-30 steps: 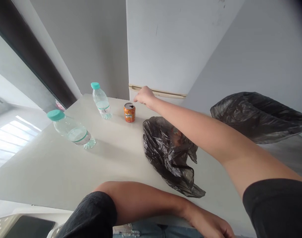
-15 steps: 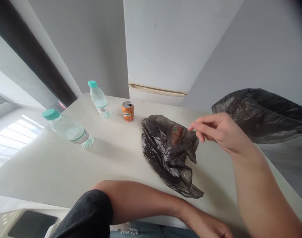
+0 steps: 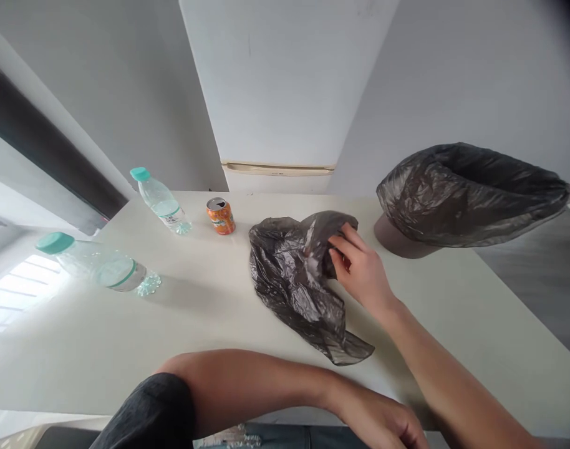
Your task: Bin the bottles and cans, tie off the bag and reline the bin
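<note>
My right hand point(image 3: 360, 269) is closed on the upper right edge of a crumpled black plastic bag point(image 3: 299, 280) lying in the middle of the white table point(image 3: 196, 312); something reddish shows under the fingers. My left forearm lies across the near table edge, and my left hand point(image 3: 383, 424) rests at the bottom of the view with fingers curled; nothing shows in it. An opened orange drink can point(image 3: 221, 216) stands upright behind the bag, to its left.
Two clear water bottles with teal caps stand on the left, one far point(image 3: 161, 201) and one near point(image 3: 95, 265). A bin lined with a black bag point(image 3: 467, 193) stands at the right. A white fridge point(image 3: 280, 93) rises behind the table.
My right hand drew back from beside the can, came down to the right and took hold of the black bag's edge, folding it over. The view shifted right.
</note>
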A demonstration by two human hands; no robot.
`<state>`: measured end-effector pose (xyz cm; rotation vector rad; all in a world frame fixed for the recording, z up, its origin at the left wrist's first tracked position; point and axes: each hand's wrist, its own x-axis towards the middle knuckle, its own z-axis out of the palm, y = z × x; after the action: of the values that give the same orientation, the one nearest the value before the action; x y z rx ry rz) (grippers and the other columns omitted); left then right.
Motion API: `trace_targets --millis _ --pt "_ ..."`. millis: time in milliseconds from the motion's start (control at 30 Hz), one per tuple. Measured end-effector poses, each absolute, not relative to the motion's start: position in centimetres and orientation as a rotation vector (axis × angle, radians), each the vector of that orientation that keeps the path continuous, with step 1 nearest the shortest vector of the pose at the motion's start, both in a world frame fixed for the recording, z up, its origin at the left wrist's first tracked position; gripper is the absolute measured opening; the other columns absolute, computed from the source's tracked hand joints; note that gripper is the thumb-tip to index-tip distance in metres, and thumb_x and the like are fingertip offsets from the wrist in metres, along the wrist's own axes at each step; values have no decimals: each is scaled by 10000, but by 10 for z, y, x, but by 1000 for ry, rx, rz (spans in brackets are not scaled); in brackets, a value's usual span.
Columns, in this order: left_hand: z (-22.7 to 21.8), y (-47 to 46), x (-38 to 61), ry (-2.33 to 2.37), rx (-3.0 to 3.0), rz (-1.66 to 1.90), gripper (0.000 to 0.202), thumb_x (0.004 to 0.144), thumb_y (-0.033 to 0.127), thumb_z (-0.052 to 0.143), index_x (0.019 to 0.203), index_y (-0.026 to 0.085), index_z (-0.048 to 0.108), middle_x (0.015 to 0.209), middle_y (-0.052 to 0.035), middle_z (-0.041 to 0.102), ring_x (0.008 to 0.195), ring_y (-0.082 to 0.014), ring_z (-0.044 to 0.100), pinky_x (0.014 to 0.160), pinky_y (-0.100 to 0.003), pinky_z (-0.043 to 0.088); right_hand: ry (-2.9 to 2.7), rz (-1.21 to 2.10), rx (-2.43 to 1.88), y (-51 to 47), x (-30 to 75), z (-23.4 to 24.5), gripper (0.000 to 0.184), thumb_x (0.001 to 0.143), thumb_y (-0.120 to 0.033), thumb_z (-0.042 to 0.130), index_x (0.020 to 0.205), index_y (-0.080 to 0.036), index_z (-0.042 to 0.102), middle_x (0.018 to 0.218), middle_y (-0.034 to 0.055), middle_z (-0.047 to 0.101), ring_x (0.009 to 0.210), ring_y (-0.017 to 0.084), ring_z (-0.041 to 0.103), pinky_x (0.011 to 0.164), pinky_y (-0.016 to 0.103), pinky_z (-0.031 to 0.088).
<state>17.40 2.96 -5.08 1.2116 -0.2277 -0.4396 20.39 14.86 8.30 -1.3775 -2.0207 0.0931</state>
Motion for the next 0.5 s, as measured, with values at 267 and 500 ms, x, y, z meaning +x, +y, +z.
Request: trace_targets --millis 267,500 --pt "-37 31 159 -196 1182 -426 375 488 53 974 816 103 800 856 53 729 975 -171 718 914 -182 551 -2521 -261 -742 150 204 70 259 976 -56 549 886 -230 719 959 84 753 971 225 709 824 374 570" --pt "-42 30 162 -181 1166 -430 377 475 38 966 804 111 796 850 55 725 965 -165 707 943 -197 544 -2581 -380 -656 147 197 67 364 960 20 520 1045 -221 778 1054 55 788 938 189 714 1004 414 540"
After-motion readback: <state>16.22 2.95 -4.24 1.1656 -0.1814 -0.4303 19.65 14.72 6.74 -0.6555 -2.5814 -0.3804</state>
